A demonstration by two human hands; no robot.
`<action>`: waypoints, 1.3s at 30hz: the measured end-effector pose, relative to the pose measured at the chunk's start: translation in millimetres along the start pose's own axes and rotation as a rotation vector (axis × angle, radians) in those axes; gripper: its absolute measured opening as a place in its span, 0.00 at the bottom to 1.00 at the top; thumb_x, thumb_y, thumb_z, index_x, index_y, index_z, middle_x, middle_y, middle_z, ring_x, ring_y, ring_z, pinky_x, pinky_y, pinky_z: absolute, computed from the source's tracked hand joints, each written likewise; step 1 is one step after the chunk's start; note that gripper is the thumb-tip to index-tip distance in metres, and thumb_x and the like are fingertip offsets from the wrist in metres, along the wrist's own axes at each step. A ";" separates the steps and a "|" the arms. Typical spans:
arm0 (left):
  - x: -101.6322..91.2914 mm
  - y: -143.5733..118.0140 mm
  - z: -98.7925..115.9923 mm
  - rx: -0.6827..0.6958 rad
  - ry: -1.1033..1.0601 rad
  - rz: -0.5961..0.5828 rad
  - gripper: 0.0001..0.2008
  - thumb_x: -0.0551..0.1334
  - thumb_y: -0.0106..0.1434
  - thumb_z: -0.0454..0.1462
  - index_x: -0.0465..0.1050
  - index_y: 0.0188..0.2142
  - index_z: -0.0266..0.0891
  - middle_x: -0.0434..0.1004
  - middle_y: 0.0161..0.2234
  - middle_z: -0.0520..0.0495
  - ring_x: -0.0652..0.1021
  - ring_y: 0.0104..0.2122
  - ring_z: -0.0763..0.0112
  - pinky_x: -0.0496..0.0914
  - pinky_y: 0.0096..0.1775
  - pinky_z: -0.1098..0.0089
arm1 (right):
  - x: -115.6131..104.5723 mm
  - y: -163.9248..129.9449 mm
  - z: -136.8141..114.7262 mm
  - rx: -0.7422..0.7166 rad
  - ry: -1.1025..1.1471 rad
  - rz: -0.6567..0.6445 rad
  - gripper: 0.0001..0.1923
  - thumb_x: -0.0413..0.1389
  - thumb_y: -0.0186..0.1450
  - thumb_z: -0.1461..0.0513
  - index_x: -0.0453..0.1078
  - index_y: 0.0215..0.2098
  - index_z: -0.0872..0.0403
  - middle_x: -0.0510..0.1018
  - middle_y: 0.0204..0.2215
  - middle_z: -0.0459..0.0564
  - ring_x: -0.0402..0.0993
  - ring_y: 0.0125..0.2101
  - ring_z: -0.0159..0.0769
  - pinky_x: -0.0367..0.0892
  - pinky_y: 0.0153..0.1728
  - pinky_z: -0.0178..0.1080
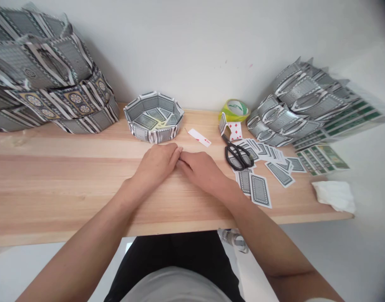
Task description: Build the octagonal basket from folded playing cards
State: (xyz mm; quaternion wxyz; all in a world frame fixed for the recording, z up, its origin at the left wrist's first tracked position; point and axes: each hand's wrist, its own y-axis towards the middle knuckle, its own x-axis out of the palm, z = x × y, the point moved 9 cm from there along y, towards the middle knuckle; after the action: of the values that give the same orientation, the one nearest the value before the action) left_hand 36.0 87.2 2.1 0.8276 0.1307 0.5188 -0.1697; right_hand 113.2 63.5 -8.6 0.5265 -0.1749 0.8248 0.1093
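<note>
My left hand and my right hand meet over the wooden table, their curled fingertips touching. Both look closed; whatever may be between the fingers is hidden beneath them. Just beyond my left hand stands a shallow many-sided bowl made of folded playing cards, with loose cards inside. A cut strip of playing card lies beyond my right hand. To its right, black-handled scissors rest on scattered grey-backed playing cards, beside a partly folded red-diamond card.
A yellow-green tape roll sits against the wall. Tall woven card structures stand at the left and right. Green printed card sheets and a white tissue pack lie at the table's right end. The table edge runs in front of me.
</note>
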 end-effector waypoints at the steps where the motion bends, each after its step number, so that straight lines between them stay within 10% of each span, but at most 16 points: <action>1: 0.0 -0.1 0.1 0.001 -0.003 -0.001 0.17 0.47 0.69 0.40 0.63 0.24 0.40 0.69 0.23 0.48 0.69 0.26 0.67 0.57 0.31 0.67 | -0.1 -0.1 -0.2 -0.002 0.002 0.002 0.13 0.46 0.71 0.61 0.72 0.40 0.55 0.81 0.37 0.53 0.75 0.35 0.38 0.58 0.34 0.35; 39: 0.6 0.9 0.0 0.016 0.042 0.006 0.18 0.48 0.69 0.41 0.64 0.24 0.40 0.70 0.24 0.48 0.70 0.26 0.65 0.56 0.30 0.66 | -0.3 -1.7 -2.5 0.045 -0.026 -0.078 0.13 0.46 0.71 0.59 0.71 0.42 0.56 0.81 0.40 0.55 0.76 0.37 0.41 0.58 0.33 0.36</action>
State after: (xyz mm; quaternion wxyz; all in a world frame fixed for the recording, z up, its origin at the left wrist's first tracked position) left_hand 36.6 87.9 1.6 0.8159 0.1424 0.5344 -0.1686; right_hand 111.9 61.1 -7.3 0.5450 -0.1935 0.8126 0.0723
